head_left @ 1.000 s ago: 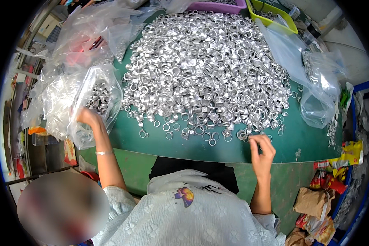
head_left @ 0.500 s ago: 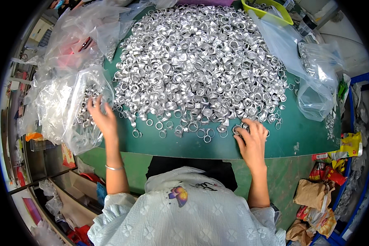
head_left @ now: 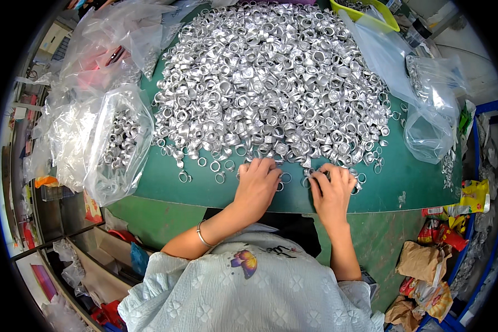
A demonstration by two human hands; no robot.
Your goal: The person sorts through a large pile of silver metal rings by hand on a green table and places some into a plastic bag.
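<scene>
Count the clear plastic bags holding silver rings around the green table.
2 clearly hold rings: one bag at the table's left edge beside the left hand, one bag at the far right. Other crumpled bags lie upper left; their contents are unclear.

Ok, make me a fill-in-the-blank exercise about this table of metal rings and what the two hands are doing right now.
1. The big pile of silver rings lies on a ____ table.
2. The left hand and right hand both rest at the pile's ____ edge.
3. The clear plastic bag on the person's left holds more ____.
4. A thin bracelet circles the ____ wrist.

Missing words: green; near; rings; left
</scene>
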